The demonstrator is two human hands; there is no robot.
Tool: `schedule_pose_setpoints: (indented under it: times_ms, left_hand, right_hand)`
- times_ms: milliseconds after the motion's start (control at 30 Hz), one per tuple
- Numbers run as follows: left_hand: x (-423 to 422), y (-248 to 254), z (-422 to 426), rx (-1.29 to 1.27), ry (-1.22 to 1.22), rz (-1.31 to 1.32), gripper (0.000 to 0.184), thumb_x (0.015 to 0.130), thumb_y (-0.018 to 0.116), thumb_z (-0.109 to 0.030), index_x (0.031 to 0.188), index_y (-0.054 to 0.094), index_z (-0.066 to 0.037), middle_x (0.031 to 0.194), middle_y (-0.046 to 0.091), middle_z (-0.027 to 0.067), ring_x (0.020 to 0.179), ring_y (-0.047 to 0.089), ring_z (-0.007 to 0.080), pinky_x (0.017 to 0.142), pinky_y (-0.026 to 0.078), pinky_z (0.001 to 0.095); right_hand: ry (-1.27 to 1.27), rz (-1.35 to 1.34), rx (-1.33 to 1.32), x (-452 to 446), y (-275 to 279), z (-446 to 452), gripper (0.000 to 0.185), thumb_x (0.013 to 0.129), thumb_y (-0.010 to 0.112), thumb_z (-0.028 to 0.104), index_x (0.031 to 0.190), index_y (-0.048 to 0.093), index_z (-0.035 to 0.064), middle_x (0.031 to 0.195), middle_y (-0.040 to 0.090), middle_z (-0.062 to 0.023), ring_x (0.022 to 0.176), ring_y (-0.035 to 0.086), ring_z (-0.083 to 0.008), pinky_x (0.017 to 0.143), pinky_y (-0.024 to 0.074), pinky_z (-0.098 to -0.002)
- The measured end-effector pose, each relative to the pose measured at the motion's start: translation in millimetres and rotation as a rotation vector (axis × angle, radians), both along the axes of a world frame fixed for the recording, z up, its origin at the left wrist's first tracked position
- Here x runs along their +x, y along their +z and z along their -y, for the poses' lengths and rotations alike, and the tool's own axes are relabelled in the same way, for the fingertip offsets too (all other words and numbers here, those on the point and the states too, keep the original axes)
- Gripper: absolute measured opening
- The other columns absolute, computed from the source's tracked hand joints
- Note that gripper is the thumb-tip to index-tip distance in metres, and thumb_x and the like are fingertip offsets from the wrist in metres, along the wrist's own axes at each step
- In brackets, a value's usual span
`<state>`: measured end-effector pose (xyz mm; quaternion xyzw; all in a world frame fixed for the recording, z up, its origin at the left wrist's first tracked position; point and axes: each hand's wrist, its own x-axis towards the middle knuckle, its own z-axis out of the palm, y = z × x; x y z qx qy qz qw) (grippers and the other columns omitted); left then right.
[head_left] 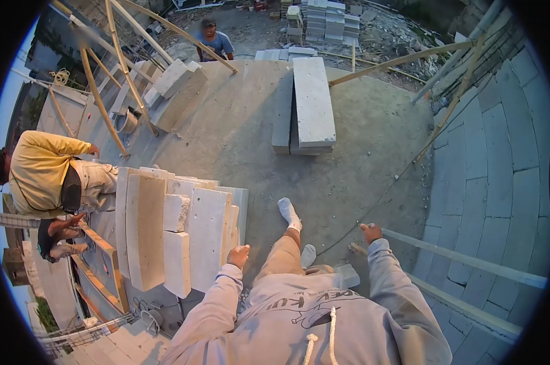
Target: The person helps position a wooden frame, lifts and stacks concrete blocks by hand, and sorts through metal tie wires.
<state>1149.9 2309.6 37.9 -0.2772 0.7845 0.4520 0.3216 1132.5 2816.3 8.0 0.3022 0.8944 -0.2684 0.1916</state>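
Note:
My left hand (238,257) is curled closed beside a stack of pale blocks (205,237), with nothing visible in it. My right hand (370,232) is also curled, and no held thing shows. It appears over the near end of a wooden pole (457,254); whether it touches the pole I cannot tell. A second pole (463,304) runs below it, roughly parallel. Under me, one white-socked foot (289,213) is stretched forward on the concrete floor, and the other foot (308,255) is farther back.
More blocks (314,103) are stacked ahead. A block wall (485,164) rises at right. A person in a yellow shirt (43,170) stands left; another (62,237) is below, and a third in blue (217,44) is at the far edge. Slanted poles (98,103) stand left.

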Motion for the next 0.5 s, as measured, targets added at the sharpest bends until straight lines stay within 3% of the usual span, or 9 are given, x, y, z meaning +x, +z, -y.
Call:
schedule_pose_setpoints:
  times_ms: [100,167,233,267,333,367,500]
  left_hand:
    - [29.3,-83.2,43.2,-0.150,-0.072,-0.047,0.037,0.078,0.047,-0.036,0.082,0.061,-0.002,0.075,0.061,0.0163,0.072,0.060,0.0267,0.067,0.045,0.0366]
    - [24.6,-119.8,50.6,-0.246,-0.055,-0.013,0.035,0.079,0.043,-0.034,0.072,0.060,-0.004,0.073,0.060,0.0186,0.075,0.059,0.0325,0.068,0.045,0.0400]
    - [-20.9,-87.2,16.6,-0.493,-0.249,-0.111,0.035,0.078,0.042,-0.035,0.065,0.058,-0.005,0.070,0.059,0.0179,0.073,0.057,0.0355,0.067,0.045,0.0403]
    - [-48.7,-84.6,12.5,-0.220,-0.071,-0.124,0.037,0.078,0.043,-0.036,0.064,0.058,-0.005,0.067,0.058,0.0174,0.069,0.057,0.0317,0.065,0.045,0.0377]
    - [-92.3,-51.5,-8.9,0.084,0.183,-0.158,0.037,0.078,0.046,-0.037,0.067,0.059,-0.004,0.063,0.057,0.0136,0.061,0.055,0.0222,0.062,0.044,0.0318]
    - [-118.5,-9.8,-23.7,0.109,0.262,-0.192,0.036,0.077,0.048,-0.038,0.072,0.061,-0.004,0.062,0.056,0.0103,0.059,0.053,0.0164,0.060,0.043,0.0284]
    - [-184.3,50.8,-42.0,0.195,0.550,-0.372,0.035,0.077,0.052,-0.036,0.084,0.059,-0.003,0.067,0.054,0.0023,0.062,0.051,0.0092,0.060,0.041,0.0240]
  right_hand:
    - [-0.143,-0.044,-0.353,-20.5,-55.0,-40.3,0.028,0.078,0.057,0.025,0.086,0.054,-0.0008,0.065,0.053,-0.0060,0.053,0.052,-0.0165,0.046,0.0430,-0.0291]
    - [-0.136,0.034,-0.425,-59.9,-39.6,-35.1,0.024,0.079,0.055,0.025,0.086,0.053,0.0021,0.062,0.049,-0.0035,0.050,0.049,-0.0150,0.043,0.0400,-0.0282]
    - [-0.183,0.147,-0.485,-92.2,40.5,-0.8,0.022,0.080,0.054,0.025,0.087,0.052,0.0040,0.060,0.046,-0.0021,0.047,0.047,-0.0137,0.040,0.0373,-0.0273]
    - [-0.171,0.201,-0.504,-109.0,40.1,4.1,0.022,0.080,0.054,0.025,0.087,0.051,0.0044,0.060,0.046,-0.0021,0.047,0.046,-0.0137,0.040,0.0370,-0.0273]
    - [-0.151,0.317,-0.523,-128.0,45.5,0.5,0.020,0.080,0.053,0.024,0.085,0.051,0.0051,0.059,0.046,-0.0022,0.046,0.046,-0.0138,0.039,0.0365,-0.0273]
    - [-0.148,0.349,-0.502,-139.6,49.1,2.4,0.023,0.078,0.054,0.026,0.083,0.053,0.0035,0.059,0.049,-0.0040,0.047,0.048,-0.0146,0.040,0.0380,-0.0282]
    - [0.000,0.427,-0.467,-211.6,34.3,26.1,0.030,0.074,0.057,0.030,0.080,0.057,0.0006,0.058,0.054,-0.0073,0.048,0.052,-0.0170,0.042,0.0409,-0.0304]
